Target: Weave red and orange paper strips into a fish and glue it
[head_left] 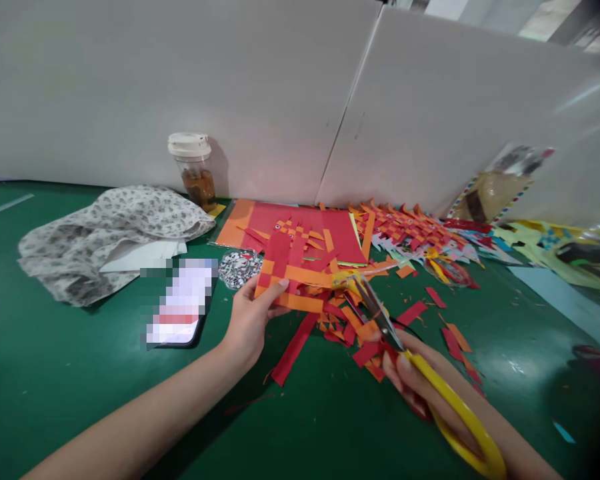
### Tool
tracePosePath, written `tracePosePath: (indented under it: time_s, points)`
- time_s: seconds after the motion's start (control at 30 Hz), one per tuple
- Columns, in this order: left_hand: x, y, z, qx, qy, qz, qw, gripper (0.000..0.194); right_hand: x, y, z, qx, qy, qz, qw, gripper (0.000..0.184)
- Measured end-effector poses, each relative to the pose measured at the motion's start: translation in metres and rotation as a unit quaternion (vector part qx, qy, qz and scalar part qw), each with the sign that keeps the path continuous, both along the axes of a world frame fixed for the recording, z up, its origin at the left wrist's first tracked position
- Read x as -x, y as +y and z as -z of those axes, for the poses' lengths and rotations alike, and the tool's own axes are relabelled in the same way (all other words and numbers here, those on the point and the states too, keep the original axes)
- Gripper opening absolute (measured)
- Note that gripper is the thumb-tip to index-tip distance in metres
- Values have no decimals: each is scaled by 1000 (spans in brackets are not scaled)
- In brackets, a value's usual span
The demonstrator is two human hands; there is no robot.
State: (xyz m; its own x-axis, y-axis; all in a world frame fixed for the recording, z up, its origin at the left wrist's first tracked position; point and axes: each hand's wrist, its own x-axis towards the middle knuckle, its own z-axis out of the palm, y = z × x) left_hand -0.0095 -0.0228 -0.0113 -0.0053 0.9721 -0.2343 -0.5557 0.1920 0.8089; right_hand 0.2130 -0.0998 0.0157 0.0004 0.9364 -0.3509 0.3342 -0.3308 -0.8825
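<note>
My left hand (pixel 247 323) pinches a woven paper piece (pixel 275 270) of red and orange strips, thumb on top and fingers beneath. Loose strip ends stick out of it upward and to the right. In my right hand (pixel 413 377) is a pair of scissors (pixel 445 393) with yellow handles, the blades pointing up and left. Their tips are close to the orange strip ends; I cannot tell whether they touch. Below the blades lie red and orange paper scraps (pixel 367 353). Behind the woven piece, a small woven fish (pixel 293 230) with stick-on eyes rests on red sheets (pixel 330 220).
A phone (pixel 183 303) and a dish of googly eyes (pixel 240 269) lie left of the paper. A patterned cloth (pixel 115 223) and lidded cup (pixel 195 170) stand farther back. Woven fish (pixel 405 227) are heaped back right, near an envelope (pixel 490 193). A partition (pixel 280 100) closes off the green table (pixel 330 433).
</note>
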Motion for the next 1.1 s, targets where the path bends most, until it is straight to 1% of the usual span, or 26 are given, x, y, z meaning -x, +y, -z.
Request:
tracePosePath:
  time_s: [0.07,0.13,0.23,0.33,0.5,0.7,0.87,1.0,1.1]
  points:
    - [-2,-1,0,-8,-3,6,1000,25,4,2,-2,-29,11,33,999,60]
    - [-4,-4,0,-12,-13,17,1000,25,8,5,-1,-64,20,80,995,58]
    - [-9,-10,0,-4,-15,49,999,29,14,13,2,-97,34,149,984,59]
    - [-15,-17,1,4,-6,82,997,33,20,21,5,-117,56,182,975,60]
    - [-21,-26,3,9,-10,128,992,36,35,32,6,-144,55,203,967,63]
    - [-22,-29,5,10,3,144,990,36,43,33,10,-167,51,198,965,58]
    - [-21,-27,6,9,-21,141,990,32,44,31,13,-163,53,184,968,58]
    - [-20,-26,3,34,-54,133,989,30,43,30,13,-159,53,181,969,58]
    - [-18,-24,0,55,-62,110,990,32,42,29,9,-170,44,181,968,58]
